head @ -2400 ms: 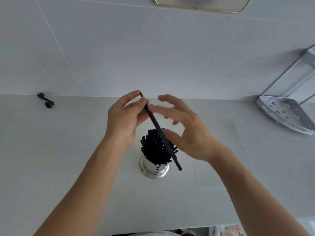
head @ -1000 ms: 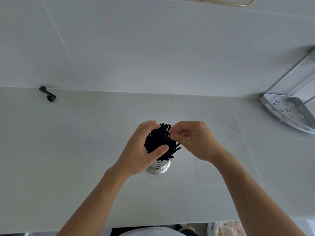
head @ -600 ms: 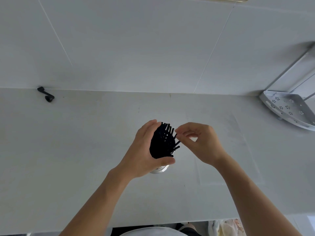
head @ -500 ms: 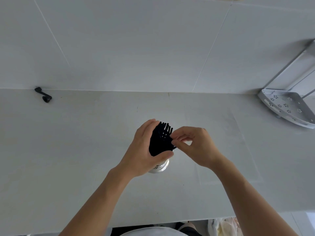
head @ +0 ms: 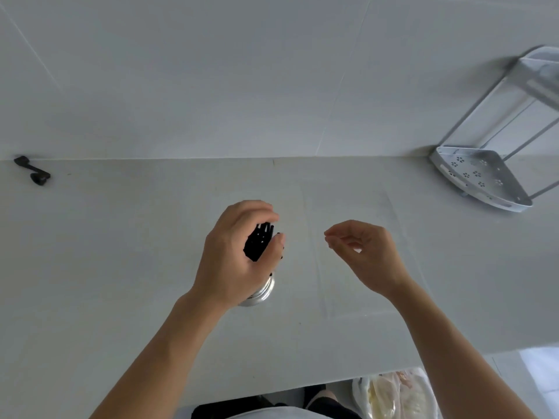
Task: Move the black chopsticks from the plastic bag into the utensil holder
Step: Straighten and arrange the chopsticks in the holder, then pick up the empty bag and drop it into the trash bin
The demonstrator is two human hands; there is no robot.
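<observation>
- The left hand (head: 234,255) is gripping the bundle of black chopsticks (head: 258,241) standing in the utensil holder (head: 261,293).
- The right hand (head: 364,251) is hovering right of the holder, loosely curled, holding nothing.
- The task is looking nearly finished; whether the plastic bag (head: 396,394), below the holder, is hiding more, I cannot tell.

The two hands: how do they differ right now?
The left hand grips the black chopsticks standing in the utensil holder; the right hand holds nothing. The left is over the holder; the right hovers apart, fingers loosely curled. Both are bare, above the counter.
</observation>
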